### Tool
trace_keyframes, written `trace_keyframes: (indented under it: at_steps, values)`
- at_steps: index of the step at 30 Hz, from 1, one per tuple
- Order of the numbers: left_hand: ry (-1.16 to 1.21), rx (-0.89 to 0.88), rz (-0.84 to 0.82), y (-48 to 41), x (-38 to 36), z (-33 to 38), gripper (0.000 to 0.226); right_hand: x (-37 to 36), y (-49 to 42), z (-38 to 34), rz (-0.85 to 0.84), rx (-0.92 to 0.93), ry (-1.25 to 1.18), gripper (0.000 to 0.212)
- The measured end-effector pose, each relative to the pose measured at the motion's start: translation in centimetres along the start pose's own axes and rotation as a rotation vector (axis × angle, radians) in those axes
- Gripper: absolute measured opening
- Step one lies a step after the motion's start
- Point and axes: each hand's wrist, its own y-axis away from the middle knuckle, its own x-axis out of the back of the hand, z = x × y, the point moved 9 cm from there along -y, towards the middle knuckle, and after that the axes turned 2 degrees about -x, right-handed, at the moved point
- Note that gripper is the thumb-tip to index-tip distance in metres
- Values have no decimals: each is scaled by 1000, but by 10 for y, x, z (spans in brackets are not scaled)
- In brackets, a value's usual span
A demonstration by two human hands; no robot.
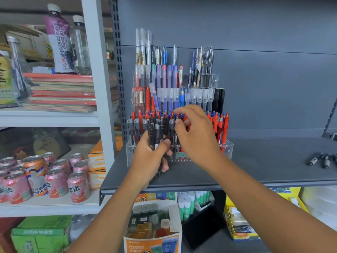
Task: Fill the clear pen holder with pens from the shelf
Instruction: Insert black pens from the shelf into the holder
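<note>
A clear tiered pen holder (228, 147) stands on the dark grey shelf (264, 172), packed with red, blue, black and clear pens. In front of its left half, my left hand (151, 159) grips a bundle of black pens (155, 132) upright. My right hand (195, 132) is at the front row, its thumb and fingers pinching the top of a black pen (176, 136) that stands in the holder. A few loose black pens (322, 159) lie on the shelf at the far right.
To the left stands a white rack (94, 70) carrying bottles, stacked notebooks and pink drink cans (54, 179). Under the grey shelf sit an open box of small items (155, 227), glue sticks and a yellow box (237, 221). Bare shelf surface lies right of the holder.
</note>
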Motion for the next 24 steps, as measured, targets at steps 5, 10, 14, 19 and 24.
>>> trace_keyframes:
  at_steps: [5,10,14,19,24]
  values:
    - [13,-41,-35,1,-2,3,23,-9,6,-2,-84,-55,-54,23]
    - [20,-49,-73,4,-5,4,29,-18,11,-1,-212,-131,-138,16]
    - [22,-40,-85,4,-6,4,30,-21,14,1,-257,-164,-233,16]
    - [51,-37,-74,2,-4,0,35,-19,4,12,-175,-245,-287,26]
    - [48,-34,-39,1,-1,0,30,-4,-4,10,-43,-248,-352,20]
